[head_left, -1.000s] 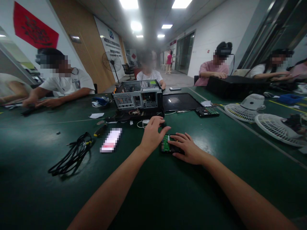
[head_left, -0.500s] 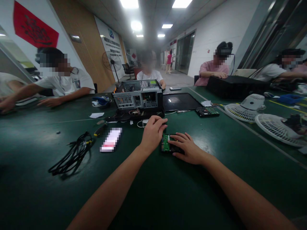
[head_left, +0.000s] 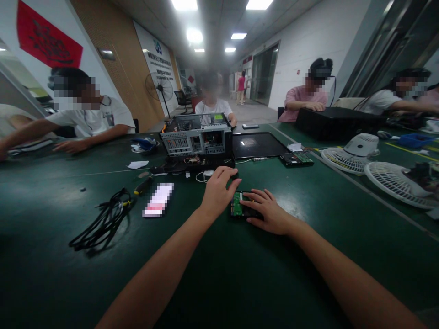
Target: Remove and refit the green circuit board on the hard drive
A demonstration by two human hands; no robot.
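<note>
Hard drive (head_left: pixel 237 205), one: laid board-up on the table (head_left: pixel 199 288), covered by the spread right hand (head_left: pixel 267 210). Left hand (head_left: pixel 220 188): curled near the drive's far-left corner; whether anything is pinched cannot be told. Skidding could be caused by uneven pressure.

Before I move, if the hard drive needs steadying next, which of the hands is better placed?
Right, I'd judge: the right hand is spread over the hard drive. The left hand is only near the drive's far left corner; whether it holds anything is unclear.
</note>
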